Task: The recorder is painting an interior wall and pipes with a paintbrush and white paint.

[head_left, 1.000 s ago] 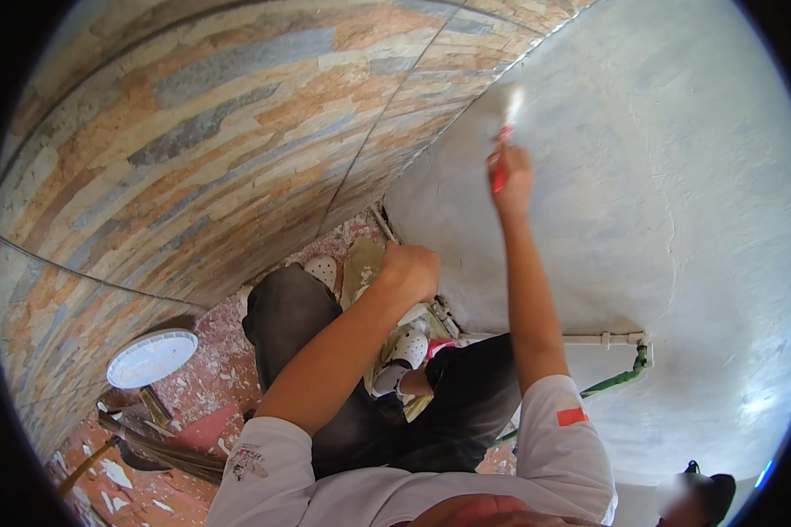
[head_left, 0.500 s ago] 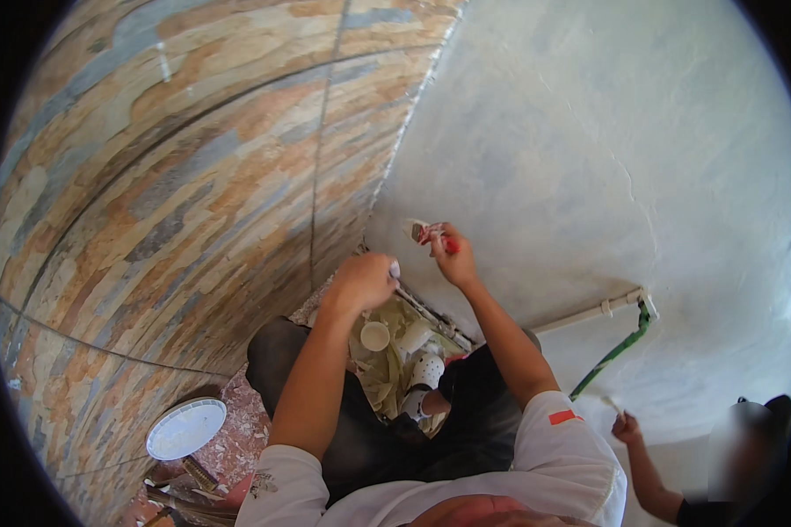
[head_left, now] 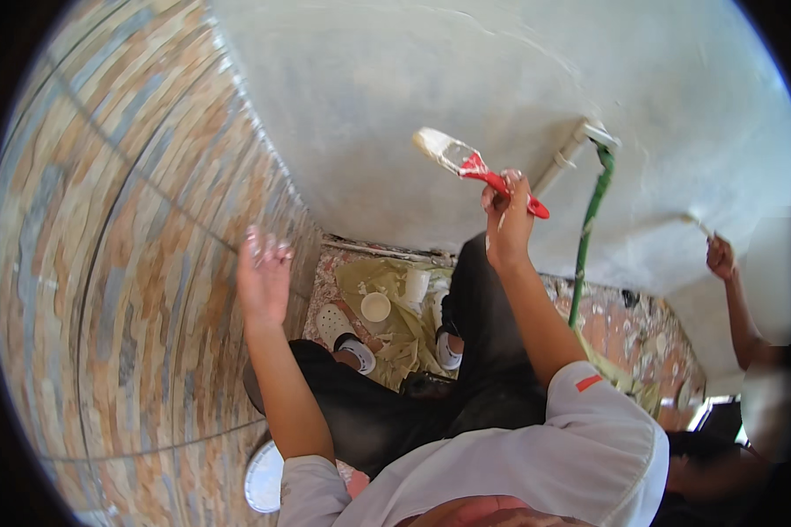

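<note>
My right hand [head_left: 511, 224] grips the red handle of a paintbrush [head_left: 475, 165], its bristles coated in white and pointing up to the left. The brush is held in front of the grey-white wall [head_left: 369, 105], and I cannot tell whether its tip touches. My left hand [head_left: 264, 277] is raised near the stone-patterned wall [head_left: 149, 263], fingers apart, white smears on the fingertips and nothing held. Below, between my legs, a white cup [head_left: 375, 307] and a white cylindrical container [head_left: 416, 285] stand on a crumpled yellowish sheet [head_left: 351, 279].
A green hose [head_left: 592, 211] hangs from a pale pipe [head_left: 561, 162] on the wall. At the right, another person's hand [head_left: 721, 257] holds a brush against the wall. A white round lid [head_left: 264, 479] lies at lower left. Debris [head_left: 624, 321] litters the floor.
My view has shifted. My left hand has moved left, away from the corner, and its fingers have opened. My right hand has moved right with the brush, now fully visible.
</note>
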`<state>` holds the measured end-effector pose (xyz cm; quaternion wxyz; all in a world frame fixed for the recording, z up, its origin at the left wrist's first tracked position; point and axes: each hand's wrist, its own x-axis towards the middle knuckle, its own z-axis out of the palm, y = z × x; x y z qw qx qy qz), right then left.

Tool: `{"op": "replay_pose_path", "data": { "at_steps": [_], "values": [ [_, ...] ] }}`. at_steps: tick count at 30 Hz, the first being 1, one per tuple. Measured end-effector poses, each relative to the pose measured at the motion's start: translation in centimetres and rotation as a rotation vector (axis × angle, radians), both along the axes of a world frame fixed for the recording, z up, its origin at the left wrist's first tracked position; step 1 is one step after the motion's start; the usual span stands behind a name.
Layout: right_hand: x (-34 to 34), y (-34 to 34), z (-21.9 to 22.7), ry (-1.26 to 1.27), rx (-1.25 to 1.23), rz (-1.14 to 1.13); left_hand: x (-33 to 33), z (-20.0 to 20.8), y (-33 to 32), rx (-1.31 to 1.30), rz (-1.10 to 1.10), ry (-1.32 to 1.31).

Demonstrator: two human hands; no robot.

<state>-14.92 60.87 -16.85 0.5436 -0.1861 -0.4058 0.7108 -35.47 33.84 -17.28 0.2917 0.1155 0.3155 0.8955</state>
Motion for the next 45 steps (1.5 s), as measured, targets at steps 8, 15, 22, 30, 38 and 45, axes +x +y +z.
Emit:
{"op": "replay_pose_path", "data": {
  "at_steps": [8, 15, 22, 30, 38, 45],
  "values": [
    [4.7, 1.2, -0.8, -0.148, 0.166, -0.191, -1.3, 0.4, -1.1, 0.131, 0.013, -0.192],
    [6.4, 2.3, -4.6, -0.306, 0.480, -0.310, -2.7, -0.3, -1.9, 0.110, 0.124, -0.241],
    [8.4, 4.1, -6.3, -0.736, 1.022, -0.569, -2.4, -0.4, -1.6, 0.202, 0.105, -0.277],
    [8.3, 6.1, -13.9, -0.851, 1.188, -0.461, -2.1, -0.4, -1.2, 0.145, 0.116, -0.289],
    [8.5, 6.0, -7.5, -0.765, 1.161, -0.702, -2.6, -1.3, -2.5, 0.166, 0.047, -0.231],
    [9.7, 5.6, -18.3, -0.851, 0.948, -0.565, -1.6, -0.2, -1.0, 0.085, 0.039, -0.263]
  ]
}}
